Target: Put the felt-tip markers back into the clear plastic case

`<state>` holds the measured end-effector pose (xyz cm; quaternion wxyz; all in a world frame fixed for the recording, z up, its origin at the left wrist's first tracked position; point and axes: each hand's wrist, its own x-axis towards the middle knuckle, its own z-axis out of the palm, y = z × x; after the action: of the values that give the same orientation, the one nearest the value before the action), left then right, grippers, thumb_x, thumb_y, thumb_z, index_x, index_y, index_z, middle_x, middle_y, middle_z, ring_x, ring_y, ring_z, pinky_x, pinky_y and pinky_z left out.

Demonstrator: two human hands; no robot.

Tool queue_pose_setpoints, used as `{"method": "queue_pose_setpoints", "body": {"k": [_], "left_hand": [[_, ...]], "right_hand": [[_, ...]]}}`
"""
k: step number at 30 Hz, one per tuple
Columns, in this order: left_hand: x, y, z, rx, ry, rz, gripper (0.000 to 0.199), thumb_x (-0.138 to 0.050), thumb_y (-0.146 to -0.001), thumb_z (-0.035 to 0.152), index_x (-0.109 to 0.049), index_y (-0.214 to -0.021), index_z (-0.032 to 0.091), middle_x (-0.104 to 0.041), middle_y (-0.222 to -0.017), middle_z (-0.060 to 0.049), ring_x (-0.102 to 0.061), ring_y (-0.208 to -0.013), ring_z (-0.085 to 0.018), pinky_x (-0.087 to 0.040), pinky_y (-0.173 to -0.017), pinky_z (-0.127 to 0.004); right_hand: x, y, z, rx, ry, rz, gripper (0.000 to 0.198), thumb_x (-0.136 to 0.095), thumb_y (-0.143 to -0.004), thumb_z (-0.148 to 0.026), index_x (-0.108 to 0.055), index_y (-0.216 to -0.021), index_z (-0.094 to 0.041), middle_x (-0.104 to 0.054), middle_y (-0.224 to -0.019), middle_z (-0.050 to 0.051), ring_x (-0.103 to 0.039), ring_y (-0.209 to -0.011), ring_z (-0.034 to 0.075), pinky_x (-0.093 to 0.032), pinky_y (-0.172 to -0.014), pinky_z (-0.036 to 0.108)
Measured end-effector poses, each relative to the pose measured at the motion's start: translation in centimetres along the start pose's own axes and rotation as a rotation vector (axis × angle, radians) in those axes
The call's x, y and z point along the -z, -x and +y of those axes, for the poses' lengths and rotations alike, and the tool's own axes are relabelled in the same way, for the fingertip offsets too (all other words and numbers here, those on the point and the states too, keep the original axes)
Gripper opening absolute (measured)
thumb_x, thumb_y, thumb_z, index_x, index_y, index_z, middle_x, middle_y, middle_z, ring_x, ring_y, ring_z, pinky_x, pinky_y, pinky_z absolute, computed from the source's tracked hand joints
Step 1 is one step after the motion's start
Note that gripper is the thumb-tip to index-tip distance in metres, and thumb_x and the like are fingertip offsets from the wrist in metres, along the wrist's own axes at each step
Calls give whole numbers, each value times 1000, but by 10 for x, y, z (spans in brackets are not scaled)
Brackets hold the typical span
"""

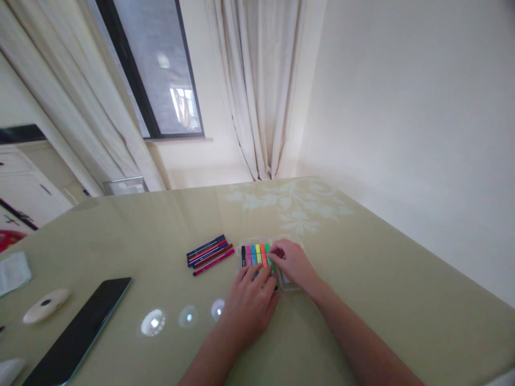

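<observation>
A row of colored markers [252, 250], among them black, pink, blue, yellow, orange and green, lies side by side in a clear plastic case [291, 287] whose other half extends to the right. My left hand [255, 294] rests over the lower ends of the row, fingers stretched out and covering part of it. At the row's right edge, my right hand [290, 260] has its fingertips pinched at the green marker [271, 261]; its palm and wrist hide part of the case. Several slim felt-tip pens [210, 253] in dark blue, red and magenta lie bunched left of the case.
A black tablet-like slab [80, 327] lies on the glossy table [362, 300] at left. Near it are a white oval object [46, 305] and a pale folded packet [14, 273]. A wall [410, 134] borders the table on the right; curtains [261, 80] hang behind.
</observation>
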<state>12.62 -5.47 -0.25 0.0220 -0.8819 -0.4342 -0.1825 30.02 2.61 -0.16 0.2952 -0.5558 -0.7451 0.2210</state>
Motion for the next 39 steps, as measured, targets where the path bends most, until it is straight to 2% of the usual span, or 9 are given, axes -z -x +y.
{"method": "queue_pose_setpoints", "body": {"k": [5, 8, 12, 15, 19, 23, 26, 33, 39], "left_hand": [[10, -3, -26, 259, -31, 44, 26, -43, -105, 24, -69, -104, 23, -71, -106, -5, -64, -99, -23, -48, -89, -38], [16, 0, -51, 537, -185, 107, 22, -46, -103, 22, -68, -106, 19, -69, -107, -9, -62, -102, -27, -47, -90, -40], [21, 7, -72, 690, -263, 37, 17, -54, -99, 24, -67, -106, 17, -67, -111, -11, -61, -107, -30, -48, -89, -41], [23, 10, -79, 703, -249, 9, 17, -52, -99, 26, -67, -98, 18, -66, -107, -11, -61, -105, -30, -48, -88, -41], [23, 5, -77, 737, -74, 154, 23, -42, -103, 28, -62, -102, 17, -70, -102, -12, -65, -100, -31, -49, -86, -42], [18, -2, -58, 578, 463, 235, 25, -42, -104, 40, -59, -109, 22, -72, -95, -4, -69, -85, -23, -51, -76, -34], [13, -5, -41, 468, 648, 236, 26, -49, -102, 44, -61, -113, 24, -72, -98, -3, -68, -83, -20, -51, -74, -31], [13, -5, -33, 468, 753, 260, 33, -49, -102, 46, -65, -118, 21, -73, -96, -4, -65, -73, -17, -50, -64, -27], [11, -5, -31, 469, 709, 309, 29, -56, -99, 46, -67, -112, 23, -73, -105, -5, -67, -85, -19, -52, -69, -27]], "right_hand": [[-1, 3, -6, 27, -5, -31, 10, -67, -86, -12, -76, -85, -18, -69, -82, 4, -63, -75, 16, -47, -71, 26], [-1, 3, -5, 31, -3, -40, 13, -66, -87, -12, -77, -87, -18, -69, -85, 5, -64, -78, 17, -48, -73, 27], [-2, 2, -3, 55, 6, -32, 16, -64, -89, -11, -78, -92, -18, -69, -89, 6, -64, -79, 17, -49, -74, 27], [-2, 3, -5, 66, 33, -25, 16, -62, -91, -13, -78, -93, -18, -69, -89, 6, -64, -78, 17, -49, -74, 28], [2, 5, -14, 72, -25, 14, 17, -61, -94, -18, -78, -94, -18, -70, -91, 7, -64, -80, 18, -49, -74, 29], [0, 8, -28, 25, -407, -10, 20, -63, -95, -35, -76, -101, -20, -75, -93, 6, -67, -84, 19, -51, -72, 29], [-4, 8, -33, 17, -665, -79, 24, -65, -93, -41, -76, -96, -20, -73, -82, 3, -66, -76, 18, -50, -68, 28], [6, 2, -27, -127, -874, 62, 26, -70, -85, -44, -73, -84, -18, -70, -77, 3, -62, -70, 15, -47, -64, 27], [4, 5, -33, -107, -924, -55, 32, -78, -79, -47, -75, -91, -18, -71, -78, 2, -65, -72, 16, -50, -67, 28]]}}
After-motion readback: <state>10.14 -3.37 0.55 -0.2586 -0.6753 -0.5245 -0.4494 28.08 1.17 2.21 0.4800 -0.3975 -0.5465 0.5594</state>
